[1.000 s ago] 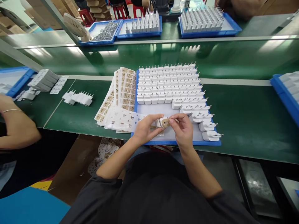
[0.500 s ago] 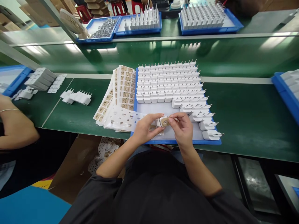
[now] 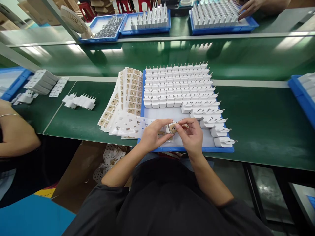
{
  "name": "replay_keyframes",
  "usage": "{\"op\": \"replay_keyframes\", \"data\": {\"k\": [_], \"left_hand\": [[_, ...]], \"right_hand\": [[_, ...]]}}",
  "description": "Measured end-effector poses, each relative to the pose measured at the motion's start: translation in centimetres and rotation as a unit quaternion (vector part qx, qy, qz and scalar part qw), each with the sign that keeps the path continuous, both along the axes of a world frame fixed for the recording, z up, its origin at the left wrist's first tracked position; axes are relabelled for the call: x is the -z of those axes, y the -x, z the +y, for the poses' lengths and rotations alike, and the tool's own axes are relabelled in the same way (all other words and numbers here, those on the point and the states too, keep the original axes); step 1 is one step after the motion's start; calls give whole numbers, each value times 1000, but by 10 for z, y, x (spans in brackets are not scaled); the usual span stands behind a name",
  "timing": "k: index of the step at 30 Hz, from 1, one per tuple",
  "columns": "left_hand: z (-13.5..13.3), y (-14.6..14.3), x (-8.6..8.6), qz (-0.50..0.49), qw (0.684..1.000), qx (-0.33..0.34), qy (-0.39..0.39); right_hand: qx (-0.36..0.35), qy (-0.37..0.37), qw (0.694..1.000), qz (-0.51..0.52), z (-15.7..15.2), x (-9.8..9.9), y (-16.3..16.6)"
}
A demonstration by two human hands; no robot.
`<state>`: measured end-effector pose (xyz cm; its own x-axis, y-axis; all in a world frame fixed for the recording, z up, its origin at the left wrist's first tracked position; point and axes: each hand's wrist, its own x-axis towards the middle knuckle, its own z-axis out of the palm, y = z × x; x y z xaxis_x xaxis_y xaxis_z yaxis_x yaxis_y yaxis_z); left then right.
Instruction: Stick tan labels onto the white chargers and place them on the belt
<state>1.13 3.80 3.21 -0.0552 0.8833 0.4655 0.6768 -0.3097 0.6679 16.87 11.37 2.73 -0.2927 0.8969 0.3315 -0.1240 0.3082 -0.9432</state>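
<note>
Above the front part of a blue-rimmed tray [image 3: 187, 149], my left hand [image 3: 154, 134] grips a white plug charger [image 3: 168, 128] between thumb and fingers. A tan sticker [image 3: 172, 127] with dark slots covers the end that faces me. My right hand [image 3: 192, 135] is closed at the charger's right side, its thumb on the sticker's edge; its other fingertips are partly hidden. Rows of white chargers [image 3: 172, 85] stand in the tray, pins up, with shorter rows at the right. Left of it lie sheets of tan stickers [image 3: 133, 91] and a mostly peeled sheet [image 3: 128, 125].
Several chargers [image 3: 85, 102] lie on the green bench at left, near a co-worker's arm [image 3: 18, 131]. Across the raised shelf are trays of metal pins [image 3: 110, 28] and chargers [image 3: 211, 16], where another person's hand [image 3: 249, 8] reaches in. Another blue tray [image 3: 299, 95] is at right.
My right thumb has moved slightly left and down onto the sticker on the charger. Another person's hand has come in at the far right tray.
</note>
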Motion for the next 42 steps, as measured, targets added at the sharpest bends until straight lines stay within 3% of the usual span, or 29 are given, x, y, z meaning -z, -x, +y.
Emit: {"op": "replay_keyframes", "data": {"k": [15, 22, 25, 30, 32, 38, 42], "left_hand": [[1, -1, 1, 27, 999, -5, -22], [0, -2, -1, 15, 998, -2, -62], [-2, -4, -1, -29, 997, -6, -71], [-4, -5, 5, -119, 991, -11, -53], [-2, -5, 7, -128, 990, -14, -55], [3, -6, 8, -37, 991, 17, -127], [2, -6, 7, -37, 991, 20, -124]], "right_hand": [[45, -60, 996, -50, -3, -4, 2], [96, -179, 975, -91, -7, -1, 5], [75, -119, 986, -90, -5, -3, 5], [-119, 36, 992, -37, 0, -4, 0], [-152, 65, 986, -29, 0, -3, 0], [-114, 90, 989, 29, -5, -4, 9], [-100, 111, 987, 62, -7, -4, 12]]}}
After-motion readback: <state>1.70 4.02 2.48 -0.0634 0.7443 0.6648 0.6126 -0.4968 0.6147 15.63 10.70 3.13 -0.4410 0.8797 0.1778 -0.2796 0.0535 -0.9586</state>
